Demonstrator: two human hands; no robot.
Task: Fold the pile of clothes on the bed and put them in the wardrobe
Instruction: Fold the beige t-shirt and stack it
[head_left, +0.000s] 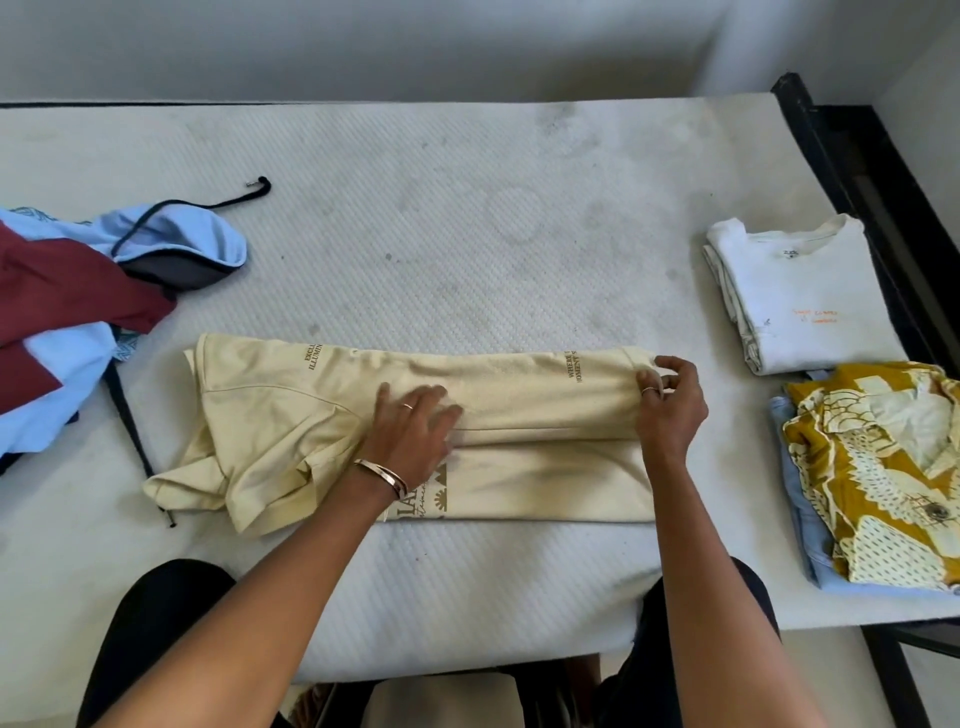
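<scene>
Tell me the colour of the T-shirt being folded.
Pale cream T-shirt with brown print, seen in the head view.

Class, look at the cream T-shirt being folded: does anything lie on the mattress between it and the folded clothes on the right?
Nothing visible does. Bare mattress separates the cream T-shirt from the folded white T-shirt and the mustard patterned garment.

There is only the one view, from a camera worn on the person's head, looking forward and steeply down over the near edge of the white quilted mattress (467, 234). It sits close above the work: both bare forearms run up from the bottom of the picture, the left hand (415, 431) and right hand (670, 405) near its middle. The wide lens bends the mattress's far edge and the black bed frame (852, 171) at right. The pale wall (363, 47) fills the top strip.
</scene>
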